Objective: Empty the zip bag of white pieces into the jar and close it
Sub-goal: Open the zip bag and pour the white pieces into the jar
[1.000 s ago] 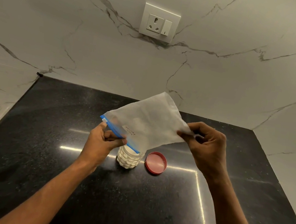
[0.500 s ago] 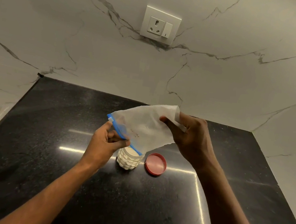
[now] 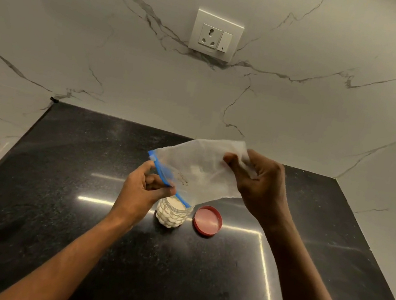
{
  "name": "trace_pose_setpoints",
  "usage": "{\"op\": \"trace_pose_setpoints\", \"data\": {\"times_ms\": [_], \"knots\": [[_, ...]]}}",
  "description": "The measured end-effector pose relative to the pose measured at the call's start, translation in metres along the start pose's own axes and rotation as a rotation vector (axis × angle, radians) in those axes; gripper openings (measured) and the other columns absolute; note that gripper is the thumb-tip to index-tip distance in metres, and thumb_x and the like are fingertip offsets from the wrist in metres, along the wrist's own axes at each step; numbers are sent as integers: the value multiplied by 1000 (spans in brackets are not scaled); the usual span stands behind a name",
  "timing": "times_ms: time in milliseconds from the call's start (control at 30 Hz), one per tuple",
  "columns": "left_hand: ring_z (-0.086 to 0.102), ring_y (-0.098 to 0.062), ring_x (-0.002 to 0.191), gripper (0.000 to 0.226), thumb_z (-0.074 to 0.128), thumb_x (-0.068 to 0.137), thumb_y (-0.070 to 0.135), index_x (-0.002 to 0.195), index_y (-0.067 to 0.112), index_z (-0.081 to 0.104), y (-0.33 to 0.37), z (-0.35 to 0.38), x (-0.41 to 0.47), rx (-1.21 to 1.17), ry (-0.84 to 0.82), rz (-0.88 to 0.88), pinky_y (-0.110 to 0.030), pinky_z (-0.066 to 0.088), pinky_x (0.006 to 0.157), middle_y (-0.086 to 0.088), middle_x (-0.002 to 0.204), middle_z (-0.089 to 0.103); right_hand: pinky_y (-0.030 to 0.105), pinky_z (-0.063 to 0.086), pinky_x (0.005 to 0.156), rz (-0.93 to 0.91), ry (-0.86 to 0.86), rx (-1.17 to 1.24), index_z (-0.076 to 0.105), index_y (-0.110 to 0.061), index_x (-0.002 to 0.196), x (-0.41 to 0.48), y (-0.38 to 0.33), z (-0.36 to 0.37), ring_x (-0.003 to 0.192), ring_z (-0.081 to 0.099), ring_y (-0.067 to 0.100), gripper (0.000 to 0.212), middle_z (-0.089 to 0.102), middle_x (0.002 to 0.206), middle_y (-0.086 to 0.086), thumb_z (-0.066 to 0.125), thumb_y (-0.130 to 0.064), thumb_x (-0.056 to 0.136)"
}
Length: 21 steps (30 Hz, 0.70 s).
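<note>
Holding the zip bag (image 3: 198,173) tilted over the jar (image 3: 172,213), you are working with both hands raised above the black countertop (image 3: 60,206). Your left hand (image 3: 143,193) is pinching the bag's blue zip strip (image 3: 162,174) at its low end, thumb and fingers pressed together on the strip directly above the jar's mouth. Your right hand (image 3: 261,185) is gripping the bag's closed far end, held higher, with the fingers curled and clamped on bunched plastic. The bag is hanging slack between the two hands and looking nearly flat; only a faint whitish patch is showing through the film near its middle, and whether that is pieces or residue cannot be told. The jar is standing upright on the countertop, uncapped, with white pieces (image 3: 169,216) filling it close to the rim. Its red lid (image 3: 207,220) is lying flat on the countertop just beside the jar, to its right, apart from it.
</note>
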<state>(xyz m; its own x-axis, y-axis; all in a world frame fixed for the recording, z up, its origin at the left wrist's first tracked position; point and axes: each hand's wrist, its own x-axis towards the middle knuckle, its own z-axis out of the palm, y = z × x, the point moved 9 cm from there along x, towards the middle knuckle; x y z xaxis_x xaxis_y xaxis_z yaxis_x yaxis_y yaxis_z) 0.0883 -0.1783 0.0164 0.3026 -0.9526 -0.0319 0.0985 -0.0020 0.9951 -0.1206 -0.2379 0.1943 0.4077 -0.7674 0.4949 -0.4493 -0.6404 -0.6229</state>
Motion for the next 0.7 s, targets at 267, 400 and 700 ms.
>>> {"op": "trace_pose_setpoints", "data": {"times_ms": [267,400,700], "knots": [[81,-14,98,58,82,84,-5,131,22,61,-5,-3,1,-52,11,-24,-16,61,76,-1,103,84,37,62,84,230,-193,5,62,-35,126,-10,30,4,103,68,18,61,69,117,-7,85,-53,72],[81,-15,98,57,82,83,-5,127,25,62,-13,-7,2,-97,25,-81,-12,59,72,-5,98,85,41,63,85,304,-183,-34,66,-30,114,-30,53,-8,94,69,10,37,71,104,-12,84,-17,85],[81,-16,101,54,84,83,0,127,24,64,-14,-6,3,-73,5,-74,-15,61,76,-4,100,85,31,64,84,163,11,95,77,-10,110,-46,42,-18,99,76,17,31,78,108,4,68,12,90]]}}
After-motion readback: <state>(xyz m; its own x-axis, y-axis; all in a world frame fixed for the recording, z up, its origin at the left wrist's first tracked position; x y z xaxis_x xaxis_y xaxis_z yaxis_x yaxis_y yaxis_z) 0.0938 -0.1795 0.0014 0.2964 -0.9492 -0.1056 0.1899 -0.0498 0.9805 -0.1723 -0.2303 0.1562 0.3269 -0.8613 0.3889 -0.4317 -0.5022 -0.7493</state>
